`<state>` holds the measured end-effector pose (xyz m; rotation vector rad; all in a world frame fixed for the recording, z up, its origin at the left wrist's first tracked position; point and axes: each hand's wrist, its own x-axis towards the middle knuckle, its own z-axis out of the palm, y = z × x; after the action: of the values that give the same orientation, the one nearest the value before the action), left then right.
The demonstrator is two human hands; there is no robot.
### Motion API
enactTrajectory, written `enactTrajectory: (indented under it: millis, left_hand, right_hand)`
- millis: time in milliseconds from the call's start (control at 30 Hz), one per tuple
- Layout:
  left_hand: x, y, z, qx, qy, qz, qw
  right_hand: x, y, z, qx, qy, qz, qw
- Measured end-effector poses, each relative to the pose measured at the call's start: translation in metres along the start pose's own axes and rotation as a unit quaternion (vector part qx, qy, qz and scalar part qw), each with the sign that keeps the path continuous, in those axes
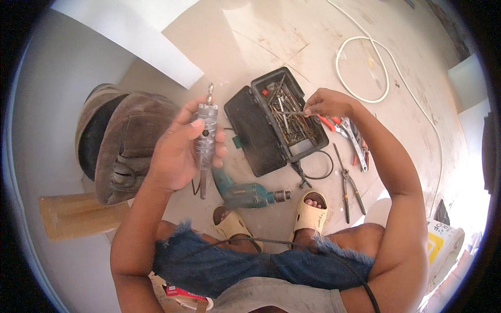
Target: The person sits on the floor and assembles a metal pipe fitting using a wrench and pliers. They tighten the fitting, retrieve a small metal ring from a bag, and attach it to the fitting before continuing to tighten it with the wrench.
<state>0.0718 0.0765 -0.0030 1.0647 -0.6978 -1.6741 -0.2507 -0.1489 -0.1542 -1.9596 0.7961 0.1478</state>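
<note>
My left hand [180, 143] is wrapped around a core drill bit [207, 130], a scuffed silver cylinder with a twisted pilot bit at its top and a narrow shank below. It is held upright, left of an open black toolbox [292, 151]. Many loose drill bits [287, 117] and thin metal pieces fill the toolbox. Over its right edge, my right hand [326, 103] pinches a thin, dark metal rod [293, 112], perhaps a drill bit, lying across the pile. The rod's far end is hard to tell from the other bits.
A green power drill [242, 194] lies on the floor before my feet. Right of the toolbox are an adjustable wrench [356, 143] and long-nosed pliers [346, 182]. A brown backpack [133, 141] stands at left, a white cable [387, 78] loops at right, and a white bucket [443, 245] stands lower right.
</note>
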Motion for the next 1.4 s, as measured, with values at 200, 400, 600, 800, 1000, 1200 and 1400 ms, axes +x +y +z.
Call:
enactTrajectory:
  millis: [200,400,600,800,1000,1200,1400]
  left_hand:
    - [-0.005,0.002,0.005,0.018,0.029,0.005,0.999]
    - [-0.003,0.003,0.010,0.063,0.027,0.003,0.998]
    - [-0.001,0.002,0.015,0.185,0.040,0.020,0.982]
    - [-0.002,0.002,0.019,0.340,0.041,0.068,0.937]
    - [-0.006,0.007,0.023,0.340,0.055,0.073,0.936]
    - [-0.002,0.004,0.019,0.358,0.054,0.074,0.929]
    - [-0.001,-0.001,0.018,0.357,0.062,0.065,0.930]
  right_hand:
    - [0.004,-0.012,-0.004,0.110,-0.020,0.031,0.993]
    - [0.012,0.007,0.016,0.037,-0.053,0.059,0.996]
    - [0.024,0.051,0.048,-0.174,-0.037,-0.087,0.980]
    - [0.035,0.058,0.057,-0.252,-0.036,-0.028,0.967]
    - [0.035,0.039,0.056,-0.277,-0.055,-0.058,0.958]
    - [0.050,0.067,0.066,-0.351,-0.083,-0.054,0.931]
    - [0.050,0.052,0.075,-0.388,-0.118,-0.017,0.914]
